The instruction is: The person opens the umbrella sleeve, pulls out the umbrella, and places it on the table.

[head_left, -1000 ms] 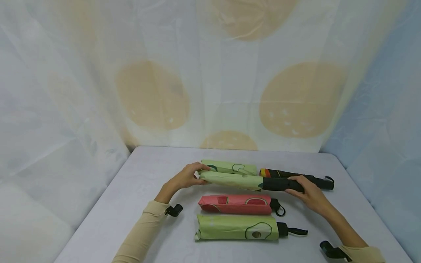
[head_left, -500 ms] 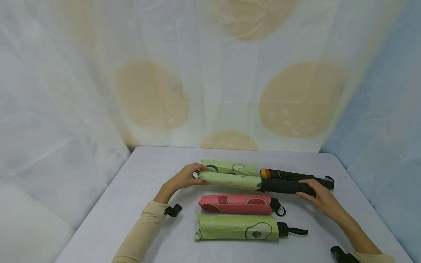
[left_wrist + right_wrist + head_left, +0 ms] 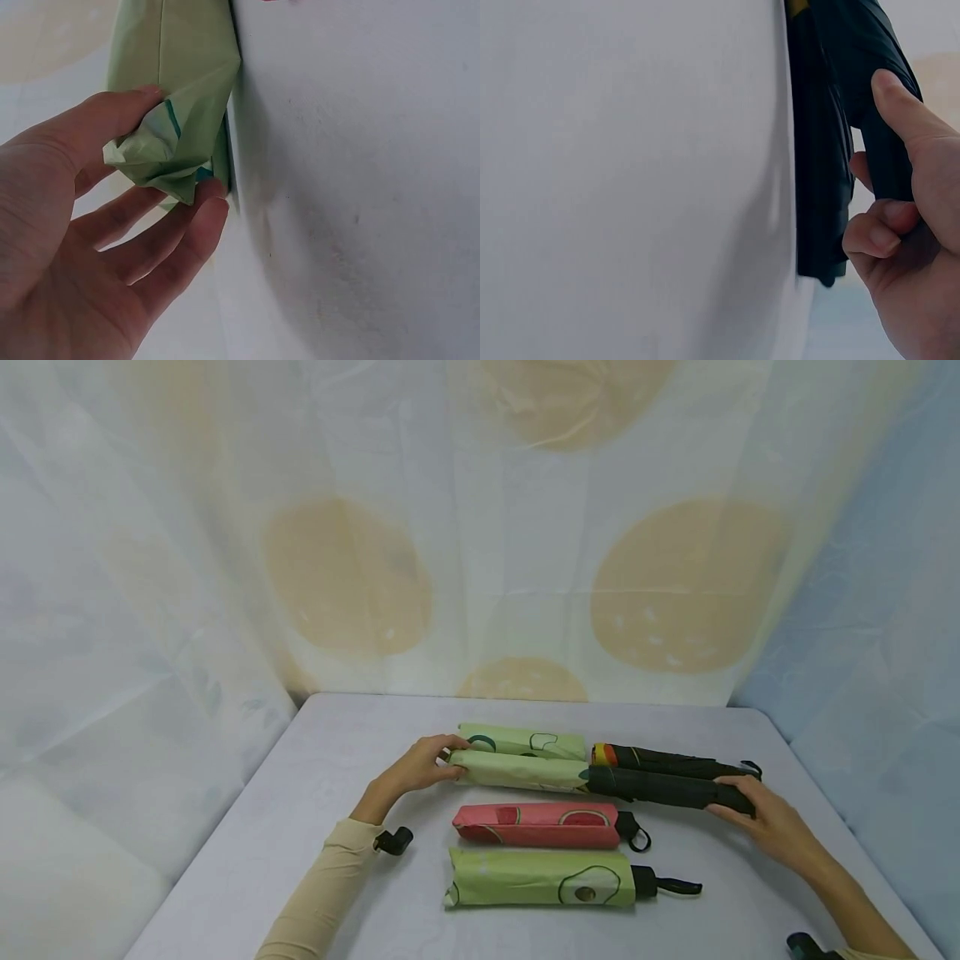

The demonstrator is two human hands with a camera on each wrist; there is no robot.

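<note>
Head view: the left hand (image 3: 416, 768) is pinching the green umbrella's (image 3: 517, 772) tip, the right hand (image 3: 765, 827) is gripping its black sleeve (image 3: 660, 787), seemingly resting on the worktop (image 3: 337, 752) at twelve o'clock of the pink umbrella (image 3: 536, 825).

You have open table (image 3: 337, 735) along the left edge and the far edge behind the umbrellas. Toward the near edge, the pink umbrella (image 3: 536, 825) and green avocado umbrella (image 3: 540, 878) block the middle; the narrow lane between pink and the held one barely admits fingers.
</note>
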